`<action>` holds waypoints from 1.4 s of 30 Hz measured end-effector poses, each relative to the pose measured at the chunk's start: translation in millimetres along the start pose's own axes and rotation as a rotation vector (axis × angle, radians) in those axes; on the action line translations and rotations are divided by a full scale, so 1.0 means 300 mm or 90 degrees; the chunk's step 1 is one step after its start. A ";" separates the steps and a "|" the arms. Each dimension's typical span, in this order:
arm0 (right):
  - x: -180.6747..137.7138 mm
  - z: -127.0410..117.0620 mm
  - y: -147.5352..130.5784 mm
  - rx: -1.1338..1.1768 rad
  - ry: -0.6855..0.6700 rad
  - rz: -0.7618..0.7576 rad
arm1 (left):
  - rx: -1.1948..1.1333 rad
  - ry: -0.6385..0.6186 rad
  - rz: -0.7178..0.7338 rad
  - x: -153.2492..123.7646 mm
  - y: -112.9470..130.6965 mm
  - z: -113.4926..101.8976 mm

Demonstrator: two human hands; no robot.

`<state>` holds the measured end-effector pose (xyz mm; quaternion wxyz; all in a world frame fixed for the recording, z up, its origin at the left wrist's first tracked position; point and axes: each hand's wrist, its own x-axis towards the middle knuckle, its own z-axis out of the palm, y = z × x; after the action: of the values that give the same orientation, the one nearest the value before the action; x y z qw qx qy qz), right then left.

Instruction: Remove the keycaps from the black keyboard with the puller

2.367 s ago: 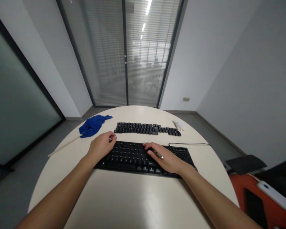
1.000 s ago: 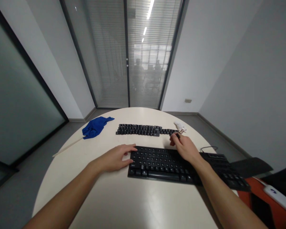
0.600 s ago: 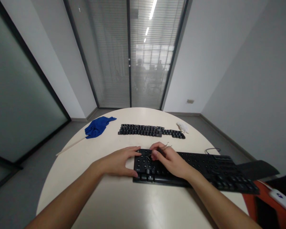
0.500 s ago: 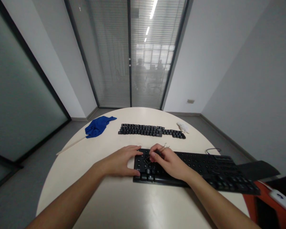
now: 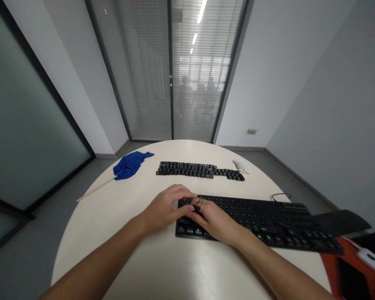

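Observation:
A black keyboard lies across the round white table, with its right end past the table's edge. Both hands meet over its left end. My left hand is arched, its fingertips bent down and pressed against the tips of my right hand; what lies between them is hidden. My right hand rests on the keys with its fingers pinched round a small thin wire tool. A row of loose black keycaps lies further back on the table.
A blue cloth on the end of a pale stick lies at the back left. A crumpled white tissue sits right of the keycaps. The keyboard's cable curls at the right. An orange and black object stands beyond the table's right edge.
The keyboard has slid right across the table. My right hand reached to the loose keycaps, then came back to the keyboard's left end. My left hand rose from lying flat and closed towards it.

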<state>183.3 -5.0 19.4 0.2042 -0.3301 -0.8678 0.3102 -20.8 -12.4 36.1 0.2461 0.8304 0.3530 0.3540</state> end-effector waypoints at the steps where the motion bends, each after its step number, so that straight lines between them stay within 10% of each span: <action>1: 0.002 0.005 0.002 -0.013 -0.005 -0.005 | -0.002 -0.008 0.011 0.000 0.005 0.010; 12: -0.028 -0.036 0.030 -0.054 -0.065 -0.050 | 0.016 0.159 -0.133 0.002 0.004 0.010; 21: -0.012 -0.006 0.062 -0.068 0.060 -0.023 | -0.090 0.221 -0.236 0.006 -0.027 0.032; 33: 0.005 0.002 0.069 -0.084 0.102 -0.005 | -0.155 0.064 -0.176 -0.005 -0.016 0.039; 42: 0.005 -0.001 0.077 0.019 0.109 0.003 | -0.140 0.114 -0.140 0.000 -0.035 0.035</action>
<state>192.7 9.8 4.4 0.2819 -0.3543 -0.8417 0.2941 -17.2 -7.4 22.6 0.3402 0.7202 0.4215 0.4336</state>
